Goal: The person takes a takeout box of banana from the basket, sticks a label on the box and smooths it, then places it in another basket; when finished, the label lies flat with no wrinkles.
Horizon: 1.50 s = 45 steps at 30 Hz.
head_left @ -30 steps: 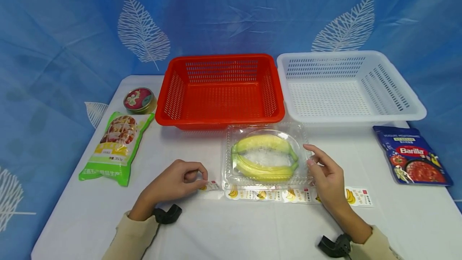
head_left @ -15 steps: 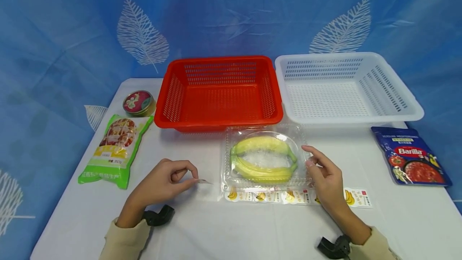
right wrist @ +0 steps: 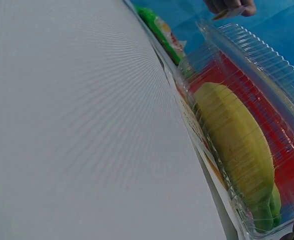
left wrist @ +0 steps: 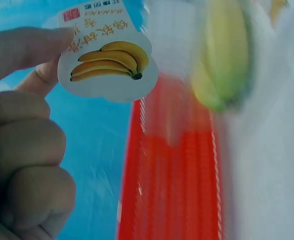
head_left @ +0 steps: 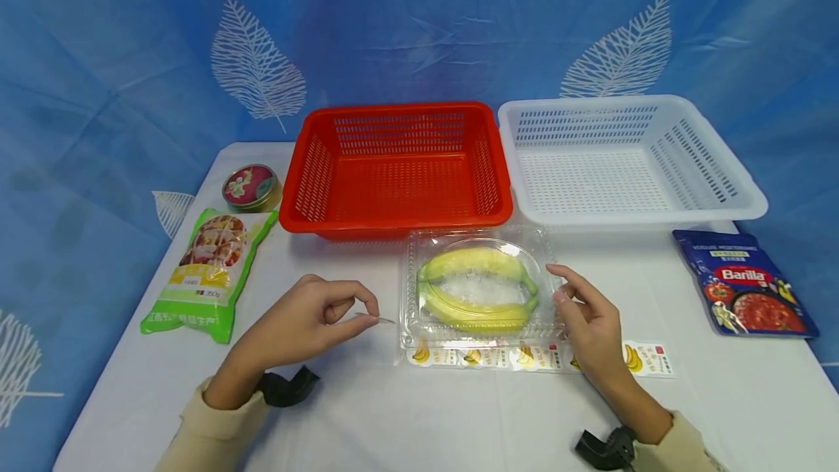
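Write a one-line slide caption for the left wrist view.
Left hand pinches a banana label; blurred bananas and the red basket appear beyond.

The pouch (head_left: 747, 282) reads "Barilla", white on red, with "VERDURE" and a word beginning "MEDITERRAN" above it. The bag (head_left: 205, 268) bears "350g" and, near its bottom edge, characters ending "品生产". The sticker (left wrist: 109, 75) says "BANANA", upside down in the left wrist view, beside orange Chinese characters. Print on the label strip (head_left: 498, 358) is too small to read.

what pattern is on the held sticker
White sticker, yellow banana print, orange lettering; clearest in left wrist view.
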Tool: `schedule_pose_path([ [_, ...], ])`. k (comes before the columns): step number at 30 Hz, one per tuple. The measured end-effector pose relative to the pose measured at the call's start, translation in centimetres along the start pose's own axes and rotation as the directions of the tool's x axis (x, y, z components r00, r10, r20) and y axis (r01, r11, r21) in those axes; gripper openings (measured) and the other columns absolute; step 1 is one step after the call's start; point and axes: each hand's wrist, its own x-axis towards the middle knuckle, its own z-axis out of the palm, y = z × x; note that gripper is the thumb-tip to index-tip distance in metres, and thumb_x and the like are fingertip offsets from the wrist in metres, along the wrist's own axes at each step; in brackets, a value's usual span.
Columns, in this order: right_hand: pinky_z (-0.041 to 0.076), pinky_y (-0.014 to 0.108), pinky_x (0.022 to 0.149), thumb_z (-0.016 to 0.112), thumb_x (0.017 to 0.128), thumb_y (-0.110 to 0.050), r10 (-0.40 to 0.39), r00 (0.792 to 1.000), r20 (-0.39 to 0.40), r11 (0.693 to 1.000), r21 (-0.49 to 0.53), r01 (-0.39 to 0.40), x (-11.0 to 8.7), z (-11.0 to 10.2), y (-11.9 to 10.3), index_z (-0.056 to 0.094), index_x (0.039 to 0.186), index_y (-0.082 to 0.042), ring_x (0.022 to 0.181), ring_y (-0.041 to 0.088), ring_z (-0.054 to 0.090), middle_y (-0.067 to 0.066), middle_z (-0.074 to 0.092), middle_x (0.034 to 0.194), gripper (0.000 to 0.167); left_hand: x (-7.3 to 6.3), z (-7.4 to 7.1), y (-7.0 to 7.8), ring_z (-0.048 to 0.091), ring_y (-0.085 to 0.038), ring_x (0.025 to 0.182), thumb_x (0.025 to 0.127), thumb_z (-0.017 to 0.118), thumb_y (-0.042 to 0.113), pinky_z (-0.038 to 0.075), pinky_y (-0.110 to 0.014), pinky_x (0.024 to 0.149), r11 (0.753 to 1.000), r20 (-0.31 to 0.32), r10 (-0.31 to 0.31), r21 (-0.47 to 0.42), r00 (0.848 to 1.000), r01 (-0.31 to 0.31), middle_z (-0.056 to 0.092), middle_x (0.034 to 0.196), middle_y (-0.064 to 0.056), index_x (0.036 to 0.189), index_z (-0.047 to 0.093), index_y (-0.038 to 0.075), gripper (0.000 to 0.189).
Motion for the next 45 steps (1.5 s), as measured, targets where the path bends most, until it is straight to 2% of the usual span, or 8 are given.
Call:
schedule_pose_path([
  [5,0.023,0.028,0.035,0.050,0.096,0.014,0.029,1.000,-0.004,0.999,-0.030,-0.029,-0.1,0.0,-0.2,0.060,0.132,0.011,0.040,0.009,0.024,0.003,0.053,0.087,0.037,1.3,0.2,1.6,0.023,-0.002,0.049,0.090,0.081,0.022,0.027,-0.025,0.047,1.000,0.025,0.016,-0.023,1.000,-0.016,0.022,0.056,0.017,0.094,0.073,0.029,0.011],
  [11,0.025,0.028,0.036,0.050,0.098,0.011,0.071,0.997,-0.008,0.995,-0.071,-0.071,-0.2,0.0,-0.3,0.061,0.132,0.010,0.041,0.013,0.024,0.002,0.053,0.087,0.036,3.1,0.6,3.1,0.021,-0.002,0.050,0.089,0.082,0.023,0.029,-0.026,0.049,1.000,0.016,0.007,0.017,1.000,-0.007,0.023,0.055,0.015,0.093,0.074,0.027,0.009],
  [16,0.025,0.028,0.037,0.050,0.098,0.011,0.073,0.997,-0.006,0.994,-0.084,-0.074,-0.2,0.0,-0.2,0.061,0.133,0.009,0.041,0.013,0.024,0.001,0.052,0.087,0.036,5.1,1.3,3.9,0.017,-0.003,0.050,0.089,0.082,0.024,0.028,-0.026,0.049,0.998,0.037,0.054,0.018,0.998,-0.054,0.021,0.054,0.013,0.094,0.075,0.024,0.008],
  [21,0.025,0.028,0.037,0.051,0.098,0.011,0.078,0.997,-0.003,0.995,-0.066,-0.078,-0.2,0.0,-0.2,0.060,0.133,0.010,0.041,0.014,0.025,0.002,0.053,0.087,0.036,7.2,2.3,4.2,0.019,-0.003,0.047,0.090,0.080,0.021,0.026,-0.024,0.049,0.998,0.092,0.054,0.005,0.994,-0.055,0.024,0.052,0.011,0.095,0.076,0.022,0.006],
  [26,0.027,0.028,0.037,0.051,0.099,0.009,0.096,0.995,0.003,0.993,-0.065,-0.096,-0.1,0.1,-0.4,0.060,0.134,0.008,0.041,0.014,0.027,0.003,0.052,0.087,0.036,8.5,3.2,4.5,0.022,-0.003,0.046,0.090,0.080,0.024,0.028,-0.025,0.050,0.997,0.142,0.068,0.020,0.988,-0.071,0.027,0.050,0.010,0.093,0.076,0.024,0.005],
  [32,0.028,0.028,0.037,0.051,0.099,0.009,0.105,0.994,-0.005,0.991,-0.081,-0.105,-0.2,0.0,-0.4,0.061,0.134,0.007,0.041,0.014,0.027,0.002,0.053,0.087,0.036,10.4,4.0,4.6,0.023,-0.004,0.047,0.091,0.079,0.026,0.035,-0.028,0.062,0.997,0.136,0.069,0.023,0.988,-0.073,0.028,0.049,0.010,0.092,0.076,0.023,0.004],
  [37,0.026,0.029,0.037,0.052,0.098,0.010,0.098,0.995,-0.007,0.992,-0.073,-0.099,-0.2,0.0,-0.4,0.061,0.133,0.009,0.042,0.015,0.025,0.002,0.053,0.087,0.036,12.0,4.9,4.1,0.023,-0.006,0.047,0.092,0.076,0.022,0.025,-0.024,0.049,1.000,0.128,0.022,0.011,0.992,-0.023,0.026,0.048,0.010,0.091,0.077,0.019,0.003],
  [45,0.027,0.028,0.036,0.051,0.098,0.011,0.072,0.997,0.002,0.995,-0.070,-0.072,-0.2,-0.1,-0.2,0.061,0.133,0.009,0.041,0.012,0.027,0.001,0.052,0.087,0.036,13.7,5.5,3.9,0.024,-0.006,0.047,0.093,0.076,0.024,0.019,-0.022,0.047,0.998,0.108,-0.011,0.070,0.994,0.003,0.030,0.050,0.007,0.091,0.076,0.018,0.006],
])
